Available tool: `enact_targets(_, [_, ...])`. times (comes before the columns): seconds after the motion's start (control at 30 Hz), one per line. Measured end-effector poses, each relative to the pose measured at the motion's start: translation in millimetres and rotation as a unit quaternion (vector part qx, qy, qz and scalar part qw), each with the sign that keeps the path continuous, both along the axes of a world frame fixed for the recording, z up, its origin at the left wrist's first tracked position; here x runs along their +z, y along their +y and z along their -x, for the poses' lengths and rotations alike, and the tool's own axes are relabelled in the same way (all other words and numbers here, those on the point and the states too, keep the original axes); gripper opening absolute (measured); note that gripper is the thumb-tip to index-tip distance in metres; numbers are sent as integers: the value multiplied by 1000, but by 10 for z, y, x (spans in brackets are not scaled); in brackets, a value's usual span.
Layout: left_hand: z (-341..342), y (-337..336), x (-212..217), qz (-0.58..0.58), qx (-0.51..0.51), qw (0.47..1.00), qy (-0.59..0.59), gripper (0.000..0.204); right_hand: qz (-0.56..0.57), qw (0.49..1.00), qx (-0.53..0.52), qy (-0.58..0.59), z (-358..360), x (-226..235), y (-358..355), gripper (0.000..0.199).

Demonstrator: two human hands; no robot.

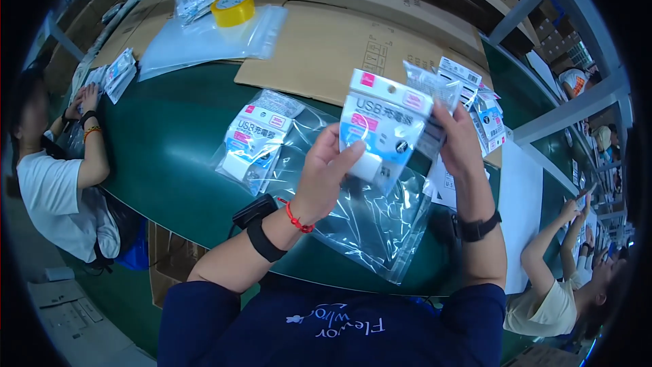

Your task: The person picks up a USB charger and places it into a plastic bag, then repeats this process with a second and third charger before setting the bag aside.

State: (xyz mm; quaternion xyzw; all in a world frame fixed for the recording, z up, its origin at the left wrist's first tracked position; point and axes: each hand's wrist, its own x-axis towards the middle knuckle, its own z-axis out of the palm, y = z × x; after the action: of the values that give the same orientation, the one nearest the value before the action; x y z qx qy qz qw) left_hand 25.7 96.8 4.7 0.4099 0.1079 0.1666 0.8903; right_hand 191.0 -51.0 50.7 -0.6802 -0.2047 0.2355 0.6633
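My left hand (pixel 327 171) is closed on a charger packet (pixel 382 126) with a white and blue card, thumb across its front. My right hand (pixel 462 137) grips another clear charger packet (pixel 432 87), partly behind the first one; its fingers are partly hidden. Below both hands lies a large clear plastic bag (pixel 367 224), flat on the green table. On the left part of that bag rests a small stack of charger packets (pixel 255 137).
Several more packets (pixel 490 119) are piled at the right. Cardboard (pixel 326 47) covers the far table, with clear bags (pixel 190 51) and a yellow tape roll (pixel 232 9) on it. Co-workers sit at the left (pixel 61 177) and right (pixel 553 292). A metal post (pixel 577 112) slants at the right.
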Motion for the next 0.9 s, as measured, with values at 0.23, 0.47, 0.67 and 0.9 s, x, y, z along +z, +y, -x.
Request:
enact_targets(0.23, [20, -160, -80, -185, -74, 980, -26, 33, -276, 933, 57, 225, 542, -180, -275, 52])
enact_targets(0.47, [38, -316, -27, -373, 14, 928, -24, 33, -222, 966, -9, 131, 620, -298, -253, 52])
enact_targets(0.67, [-1, -258, 161, -594, 121, 794, -48, 37, -208, 973, 21, 95, 658, -247, -326, 46])
enact_targets(0.9, [-43, -494, 96, -310, 8, 950, -35, 32, -191, 981, -17, 17, 827, -208, -297, 53])
